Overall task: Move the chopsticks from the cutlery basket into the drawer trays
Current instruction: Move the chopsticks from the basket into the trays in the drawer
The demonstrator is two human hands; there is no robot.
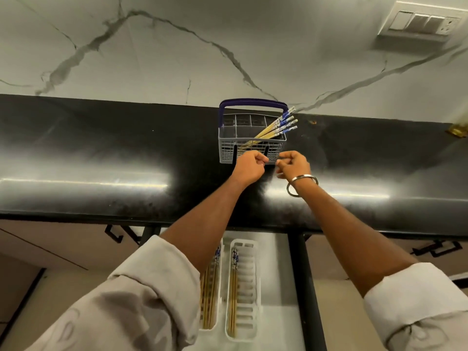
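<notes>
A grey cutlery basket (229, 138) with a purple handle stands on the black counter. Several bamboo chopsticks (276, 129) with blue-patterned tops lean out of its right side. My left hand (249, 167) and my right hand (293, 164) are both curled in front of the basket's near wall, fingers closed, with nothing visible in them. Whether they touch the basket I cannot tell. Below the counter an open drawer holds two white trays: the left tray (219, 287), partly hidden by my left arm, holds several chopsticks; the right tray (247, 290) holds a few chopsticks (233, 292) along its left side.
The glossy black counter (101, 158) runs the whole width, backed by a white marble wall. A switch panel (417, 22) sits on the wall at upper right. A brass object (458, 130) lies at the counter's far right. Cabinet handles (434, 249) flank the drawer.
</notes>
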